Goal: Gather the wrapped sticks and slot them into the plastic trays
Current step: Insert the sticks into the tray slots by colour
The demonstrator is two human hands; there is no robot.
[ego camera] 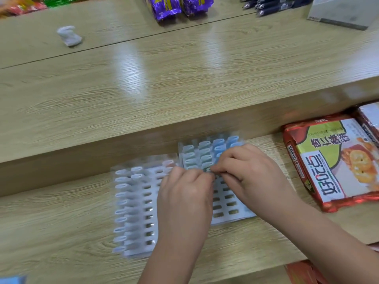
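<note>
Slotting is the step in hand. The left hand [184,197] and the right hand [250,171] meet over the right tray [231,219], just at the near edge of its filled rows. The fingers of both are curled and pinched together on a small greenish wrapped stick [211,171] (motion blur hides its shape and how each fingertip sits on it). The two clear plastic trays lie side by side on the lower level of the wooden table [61,222], with the left tray [131,253] set nearer the person. Its left columns carry pale stick ends, the right tray's far rows carry pale and blue ones, and many slots in both are dark and open. The next move, as I judge it, is to steer the stick's end over the nearest empty slot below the filled rows and press it straight down, one hand steadying the thin tray so it neither skids nor flexes. A red biscuit packet [332,160] lies near the right tray — apart from it, and out of the hands' way.
</note>
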